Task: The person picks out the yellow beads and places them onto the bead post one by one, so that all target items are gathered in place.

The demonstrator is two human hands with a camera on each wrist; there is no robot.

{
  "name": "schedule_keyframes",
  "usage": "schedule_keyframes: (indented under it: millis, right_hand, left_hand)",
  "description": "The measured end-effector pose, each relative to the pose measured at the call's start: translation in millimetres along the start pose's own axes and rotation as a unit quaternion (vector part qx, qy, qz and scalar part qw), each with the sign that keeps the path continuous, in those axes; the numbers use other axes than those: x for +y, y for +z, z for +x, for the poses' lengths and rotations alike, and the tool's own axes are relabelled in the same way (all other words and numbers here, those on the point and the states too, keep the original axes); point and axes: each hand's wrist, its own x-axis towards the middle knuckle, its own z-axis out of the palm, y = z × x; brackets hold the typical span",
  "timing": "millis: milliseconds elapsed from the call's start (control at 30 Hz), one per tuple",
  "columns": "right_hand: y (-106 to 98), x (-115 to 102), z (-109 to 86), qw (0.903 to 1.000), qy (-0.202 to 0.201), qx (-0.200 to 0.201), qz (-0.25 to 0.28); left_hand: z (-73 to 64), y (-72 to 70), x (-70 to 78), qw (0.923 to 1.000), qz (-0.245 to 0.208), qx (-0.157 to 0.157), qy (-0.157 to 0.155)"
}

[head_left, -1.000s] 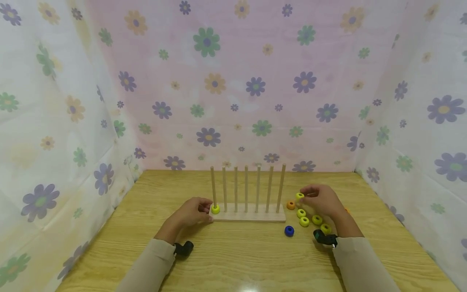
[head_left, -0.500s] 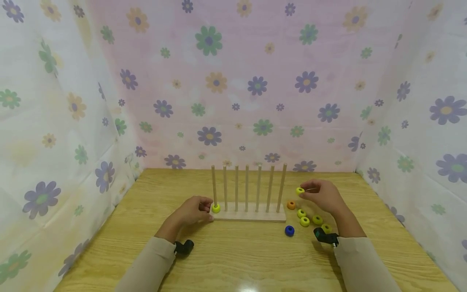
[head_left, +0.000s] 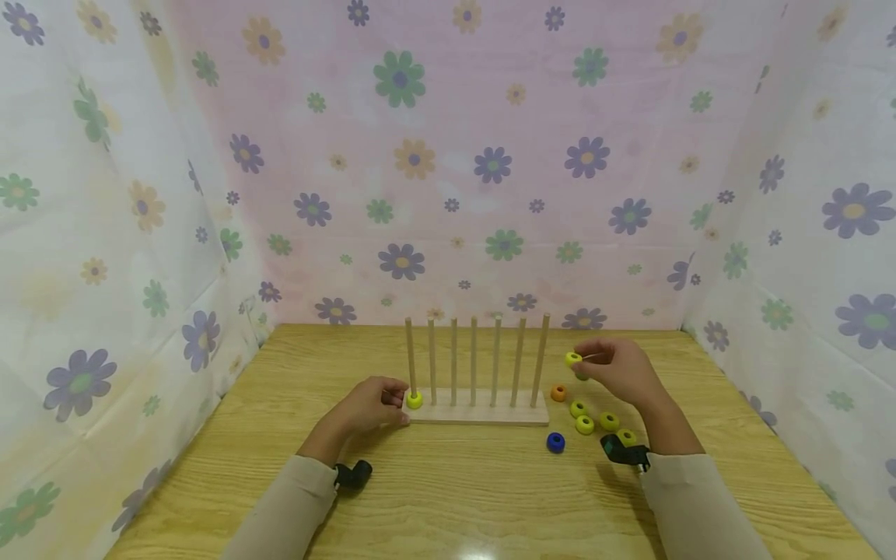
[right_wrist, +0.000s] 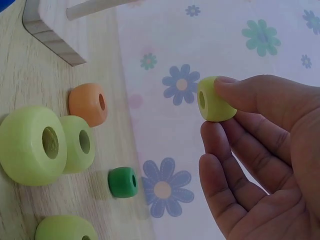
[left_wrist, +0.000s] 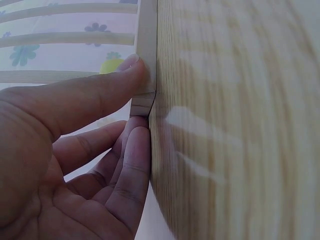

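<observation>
A wooden peg rack (head_left: 476,417) with a row of upright pegs stands mid-table. One yellow bead (head_left: 414,400) sits at the foot of its leftmost peg. My left hand (head_left: 367,406) holds the rack's left end; in the left wrist view the thumb (left_wrist: 107,95) lies on the base and the curled fingers touch its end. My right hand (head_left: 623,375) pinches another yellow bead (right_wrist: 212,100) between thumb and fingers, raised above the table to the right of the rack. The hole of this bead faces away from the palm.
Right of the rack lie an orange bead (head_left: 558,393), a blue bead (head_left: 556,442), a green bead (right_wrist: 123,182) and several yellow beads (head_left: 584,425). Flower-patterned cloth (head_left: 448,155) encloses the wooden table (head_left: 448,498) at the back and sides.
My right hand has lifted the yellow bead higher, away from the loose beads. A green bead now shows below it. The left hand stays at the rack's end.
</observation>
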Motion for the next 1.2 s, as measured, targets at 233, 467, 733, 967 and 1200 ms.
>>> schedule_keyframes:
  millis: [233, 467, 733, 967, 1200]
  right_hand:
    - [-1, -6, -2.3, 0.9999, -0.011, 0.005, 0.0]
    - [-4, -14, -5.1, 0.9995, -0.024, 0.017, -0.007]
    - [-8, -29, -8.6, 0.9991, -0.033, 0.025, -0.01]
    - [-8, -33, -8.8, 0.998, -0.047, 0.039, -0.019]
    - [-8, -40, -9.3, 0.9962, -0.066, 0.05, -0.028]
  left_hand:
    - [-0.8, 0.9, 0.0, 1.0, -0.002, 0.0, 0.001]
    - [-1.1, 1.1, 3.0, 1.0, -0.004, 0.0, -0.004]
    - [-0.6, 0.6, 0.4, 1.0, -0.002, 0.0, -0.003]
    - [-1.7, 1.1, 0.0, 0.9999, -0.005, 0.001, -0.01]
    - [-1.4, 0.2, 0.6, 0.9999, -0.008, -0.001, -0.011]
